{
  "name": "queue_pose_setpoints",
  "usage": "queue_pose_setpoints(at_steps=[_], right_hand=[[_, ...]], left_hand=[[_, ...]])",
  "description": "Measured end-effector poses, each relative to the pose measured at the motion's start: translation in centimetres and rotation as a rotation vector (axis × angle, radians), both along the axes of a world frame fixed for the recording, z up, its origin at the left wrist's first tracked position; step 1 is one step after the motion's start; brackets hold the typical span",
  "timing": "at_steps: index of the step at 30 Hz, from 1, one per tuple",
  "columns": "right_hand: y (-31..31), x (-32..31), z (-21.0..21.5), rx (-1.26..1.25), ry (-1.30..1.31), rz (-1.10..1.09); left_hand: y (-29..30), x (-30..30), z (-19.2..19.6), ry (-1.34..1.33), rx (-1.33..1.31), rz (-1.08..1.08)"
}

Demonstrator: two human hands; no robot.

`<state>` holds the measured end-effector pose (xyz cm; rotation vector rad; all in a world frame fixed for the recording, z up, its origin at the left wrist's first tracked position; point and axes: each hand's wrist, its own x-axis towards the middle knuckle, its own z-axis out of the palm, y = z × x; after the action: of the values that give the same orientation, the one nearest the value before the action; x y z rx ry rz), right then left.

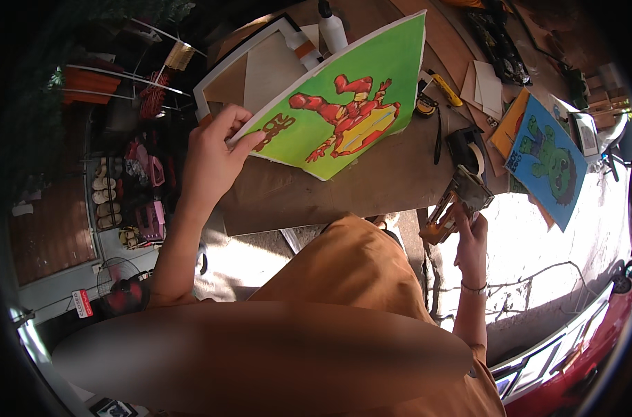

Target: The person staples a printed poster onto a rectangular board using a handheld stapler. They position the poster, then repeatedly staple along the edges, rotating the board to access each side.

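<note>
My left hand (215,149) is closed on the edge of a painted canvas (392,76), thumb on its front. The canvas is tilted up above the table, its bright green face toward me, with a red and yellow armoured figure upside down on it. My right hand (471,233) grips a metal staple gun (472,189) low at the table's front edge, to the right of the canvas and apart from it. Just beyond the staple gun, a black tape dispenser (462,142) stands on the brown table (260,201).
Behind the canvas are a white bottle (332,33) and a pale frame (203,90). A tape measure (425,104) and yellow utility knife (447,90) lie on the table. At right, a blue painting (549,167) overhangs the edge. Shelves with shoes (106,194) stand at left.
</note>
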<state>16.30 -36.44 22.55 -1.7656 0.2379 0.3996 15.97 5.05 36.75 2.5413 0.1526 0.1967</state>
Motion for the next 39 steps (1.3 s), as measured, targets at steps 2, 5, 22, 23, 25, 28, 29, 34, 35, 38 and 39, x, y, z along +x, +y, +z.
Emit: queue_pose_setpoints(at_steps=[2,5,22,23,25,28,29,34,35,38,39], right_hand=[[0.4,-0.2,-0.4,-0.099,0.040,0.027],[1.5,-0.2,0.4,-0.167,0.056,0.123],[13.8,-4.3,11.2,-0.372,-0.250,0.439],[14.7,-4.7,12.1,-0.398,-0.303,0.448],[16.2,-5.1,14.0,-0.536,-0.330,0.532],[18.4,-5.5,16.4,-0.512,-0.241,0.547],[19.1,-5.6,16.9,-0.526,-0.311,0.574],[21.4,-5.2,19.1,-0.564,-0.293,0.546],[21.7,-5.0,19.4,-0.578,-0.262,0.552],[22.6,-4.6,19.8,-0.637,-0.241,0.537],[22.9,-4.4,19.9,-0.657,-0.265,0.531]], left_hand=[[0.3,-1.2,-0.9,-0.066,-0.162,0.086],[0.0,-1.6,-1.7,-0.117,-0.311,0.099],[7.2,3.9,-1.7,0.819,-0.956,-0.688],[7.1,4.2,-2.2,0.810,-0.994,-0.727],[6.7,4.5,-3.0,0.785,-1.074,-0.793],[6.2,5.4,-4.0,0.746,-1.140,-0.898],[6.1,5.6,-4.2,0.744,-1.145,-0.918],[5.9,6.1,-5.1,0.721,-1.187,-0.981],[5.8,6.0,-5.3,0.718,-1.195,-0.984],[5.3,5.8,-5.9,0.705,-1.220,-1.018],[5.2,5.8,-6.0,0.706,-1.240,-1.034]])
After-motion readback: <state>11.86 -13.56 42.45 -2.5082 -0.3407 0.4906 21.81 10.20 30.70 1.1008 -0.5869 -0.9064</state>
